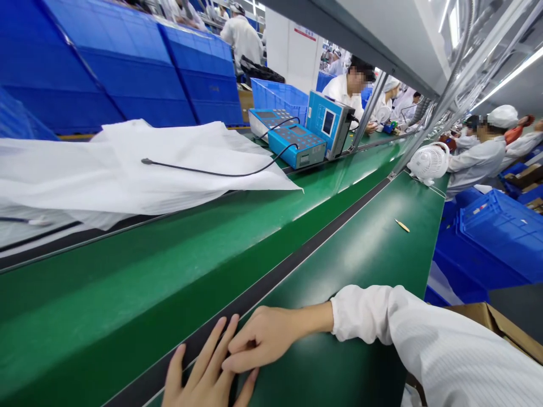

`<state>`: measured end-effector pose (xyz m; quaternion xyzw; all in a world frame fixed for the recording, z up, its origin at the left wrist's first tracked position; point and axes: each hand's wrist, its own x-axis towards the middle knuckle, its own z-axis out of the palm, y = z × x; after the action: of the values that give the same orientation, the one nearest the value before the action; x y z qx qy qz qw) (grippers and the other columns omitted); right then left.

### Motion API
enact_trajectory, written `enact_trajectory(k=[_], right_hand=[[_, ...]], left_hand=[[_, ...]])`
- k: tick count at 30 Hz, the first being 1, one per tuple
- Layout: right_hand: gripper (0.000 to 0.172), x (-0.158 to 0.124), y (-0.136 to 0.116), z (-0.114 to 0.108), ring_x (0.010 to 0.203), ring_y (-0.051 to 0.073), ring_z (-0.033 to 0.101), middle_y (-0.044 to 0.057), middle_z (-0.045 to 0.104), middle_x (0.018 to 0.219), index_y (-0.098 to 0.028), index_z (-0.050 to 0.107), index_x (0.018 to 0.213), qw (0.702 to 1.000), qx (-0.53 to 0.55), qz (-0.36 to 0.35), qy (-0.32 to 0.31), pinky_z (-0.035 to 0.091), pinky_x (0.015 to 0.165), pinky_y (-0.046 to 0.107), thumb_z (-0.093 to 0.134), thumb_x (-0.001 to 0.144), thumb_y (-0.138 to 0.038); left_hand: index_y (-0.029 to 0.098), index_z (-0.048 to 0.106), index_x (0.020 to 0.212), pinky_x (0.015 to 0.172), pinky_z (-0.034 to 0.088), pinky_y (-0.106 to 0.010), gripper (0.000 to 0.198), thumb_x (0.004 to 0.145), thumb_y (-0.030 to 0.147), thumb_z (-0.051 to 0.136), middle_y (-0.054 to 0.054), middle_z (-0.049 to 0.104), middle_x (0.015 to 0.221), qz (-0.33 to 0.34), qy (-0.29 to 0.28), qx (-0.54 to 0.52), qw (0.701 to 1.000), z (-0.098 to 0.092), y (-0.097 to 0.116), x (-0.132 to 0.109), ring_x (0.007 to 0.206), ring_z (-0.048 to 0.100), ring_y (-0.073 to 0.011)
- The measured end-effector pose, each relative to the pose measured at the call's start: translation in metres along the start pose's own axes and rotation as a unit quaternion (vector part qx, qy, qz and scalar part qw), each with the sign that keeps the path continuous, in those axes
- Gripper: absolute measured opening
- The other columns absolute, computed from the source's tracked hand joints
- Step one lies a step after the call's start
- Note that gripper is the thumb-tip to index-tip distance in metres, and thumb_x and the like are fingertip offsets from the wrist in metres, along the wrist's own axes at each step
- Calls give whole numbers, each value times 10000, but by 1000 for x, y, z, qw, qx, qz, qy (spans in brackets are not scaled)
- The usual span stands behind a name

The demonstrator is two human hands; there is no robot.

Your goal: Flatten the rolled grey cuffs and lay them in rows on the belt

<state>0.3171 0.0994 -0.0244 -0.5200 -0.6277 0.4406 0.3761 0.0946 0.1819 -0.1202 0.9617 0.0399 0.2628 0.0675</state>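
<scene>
My left hand (207, 367) lies flat with its fingers spread on the black strip (250, 305) of a green workbench conveyor. My right hand (263, 339), in a white sleeve (382, 314), reaches in from the right and rests across the left hand's fingertips. Its fingers lie closed together. Neither hand holds anything. The nearest loose item is a small tan pointed tool (402, 225) on the green belt (339, 271), well beyond my hands.
A white sheet (139, 175) with a black cable (220, 172) lies on the far left. Blue test instruments (297, 146) stand beyond it, and a white fan (428, 163) sits at the belt's end. Blue crates (500, 237) and co-workers in white line both sides.
</scene>
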Motion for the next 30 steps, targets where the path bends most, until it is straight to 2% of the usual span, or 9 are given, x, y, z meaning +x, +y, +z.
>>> enact_trajectory(k=[3,6,9,14,17,21,23,26,30], right_hand=[[519,5,7,2,614,118,358,-72,383,582,-243,390,640,1000,-12,2,2,350,676,299,628,1077,-390],[528,9,10,6,612,118,377,-71,407,577,-240,406,630,999,-48,-13,1,351,690,301,648,1079,-378],[551,11,10,10,605,114,382,-75,410,582,-236,383,627,995,-101,-12,9,341,681,295,656,1089,-359],[537,16,8,7,618,107,432,-77,449,598,-217,429,631,986,-166,7,22,342,673,275,704,1075,-340],[450,14,9,8,649,116,476,-63,523,637,-207,504,653,982,-187,-1,28,343,689,276,738,1029,-285],[325,8,17,11,688,146,517,-17,611,716,-214,531,714,974,-217,-45,44,348,695,297,664,1010,-207],[293,10,26,7,699,170,541,8,628,740,-224,548,754,969,-228,-76,56,385,699,311,588,1044,-238],[239,18,41,-3,753,213,614,52,667,826,-226,617,855,959,-242,-124,78,483,736,347,531,1067,-297],[262,28,58,-17,1019,329,734,163,758,1053,-207,697,1030,940,-265,-178,119,601,972,517,536,1074,-409]], left_hand=[[384,807,1329,1335,229,-867,381,1027,381,574,-114,635,1709,-18,-20,-7,1000,-4,-4,3,1691,435,-467],[296,506,1725,1366,292,-768,683,1065,457,563,-182,548,1779,-114,-33,-6,993,0,-10,3,1636,520,-443],[213,333,1811,1352,335,-745,819,1074,497,549,-239,501,1796,-166,-44,11,985,8,-19,0,1655,490,-471],[181,484,1713,1384,308,-734,692,1088,476,487,-219,534,1774,-228,-87,37,969,8,-25,12,1687,439,-456],[138,583,1624,1360,350,-733,653,1061,458,508,-241,571,1736,-243,-88,18,966,-7,-11,32,1625,504,-462],[118,590,1610,1400,345,-653,650,980,262,529,-214,600,1713,-283,-102,-26,953,-28,15,62,1614,525,-378],[157,572,1644,1434,296,-636,654,1003,293,564,-179,598,1722,-332,-91,4,939,-30,18,72,1622,514,-351],[128,559,1656,1418,280,-708,657,1080,444,558,-210,584,1717,-388,-67,47,918,-30,16,77,1613,492,-403],[191,559,1657,1428,277,-675,640,1126,545,512,-148,599,1717,-380,-58,81,919,-26,17,76,1629,472,-355]])
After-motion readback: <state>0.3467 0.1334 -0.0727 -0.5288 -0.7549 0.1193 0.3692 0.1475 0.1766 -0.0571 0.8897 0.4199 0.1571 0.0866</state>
